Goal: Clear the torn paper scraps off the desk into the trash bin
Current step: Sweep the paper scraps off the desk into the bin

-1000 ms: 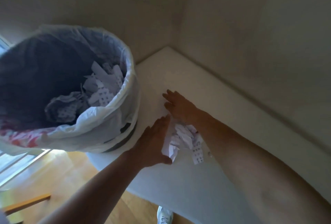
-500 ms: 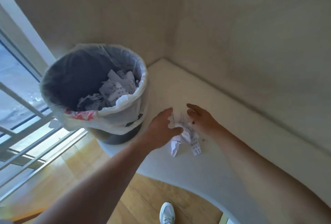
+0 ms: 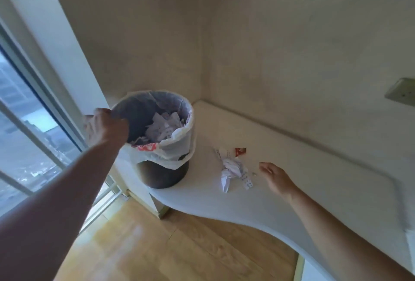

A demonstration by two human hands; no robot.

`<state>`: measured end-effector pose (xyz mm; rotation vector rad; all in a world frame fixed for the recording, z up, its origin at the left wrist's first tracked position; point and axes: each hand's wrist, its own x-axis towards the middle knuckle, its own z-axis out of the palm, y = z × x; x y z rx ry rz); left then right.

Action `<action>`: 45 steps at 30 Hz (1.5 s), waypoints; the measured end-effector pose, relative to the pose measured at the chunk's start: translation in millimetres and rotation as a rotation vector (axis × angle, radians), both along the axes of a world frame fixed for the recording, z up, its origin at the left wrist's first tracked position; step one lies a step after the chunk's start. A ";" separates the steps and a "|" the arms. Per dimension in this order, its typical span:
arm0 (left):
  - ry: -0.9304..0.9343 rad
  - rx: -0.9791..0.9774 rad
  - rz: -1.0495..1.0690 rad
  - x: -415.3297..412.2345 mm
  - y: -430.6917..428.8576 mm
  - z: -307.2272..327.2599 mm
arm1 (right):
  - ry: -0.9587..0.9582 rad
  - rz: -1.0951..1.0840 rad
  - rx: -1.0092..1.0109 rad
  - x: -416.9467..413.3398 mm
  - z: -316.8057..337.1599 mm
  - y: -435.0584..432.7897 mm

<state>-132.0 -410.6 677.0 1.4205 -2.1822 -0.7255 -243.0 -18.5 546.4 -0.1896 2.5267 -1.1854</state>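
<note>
Head view: left hand (image 3: 102, 127) fingers grip trash bin (image 3: 161, 168) rim at 9 o'clock; right hand (image 3: 277, 178) fingers spread, empty, just beside paper scraps (image 3: 233, 167) on worktop (image 3: 314, 179).

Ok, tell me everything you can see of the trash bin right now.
The trash bin is a dark round tub standing upright on the desk's left end, by the window. A thin white bag with red print lines it and folds over the rim. Torn paper scraps lie inside, well below the rim. The left hand grips its near-left rim.
</note>
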 end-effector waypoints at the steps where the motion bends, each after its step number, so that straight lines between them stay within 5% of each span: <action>1: 0.012 0.077 0.024 4.1 -6.6 -8.4 | 0.000 0.011 0.002 -0.3 -0.3 -3.5; 10: 0.482 0.813 0.197 11.3 -29.8 -15.8 | 0.000 0.098 -0.046 -18.8 10.4 -36.9; 16: 0.526 1.229 0.069 20.4 -24.9 -10.8 | 0.019 0.142 -0.060 -26.0 24.3 -66.1; 25: 0.479 1.121 -0.034 31.6 -3.2 21.7 | -0.017 0.220 -0.094 -23.9 45.4 -89.6; 33: 0.405 1.063 0.044 133.4 -20.5 47.4 | -0.014 0.299 -0.158 11.6 51.6 -131.5; 45: 0.181 0.984 0.198 248.8 -10.3 -36.5 | 0.012 0.433 -0.022 30.2 28.3 -154.0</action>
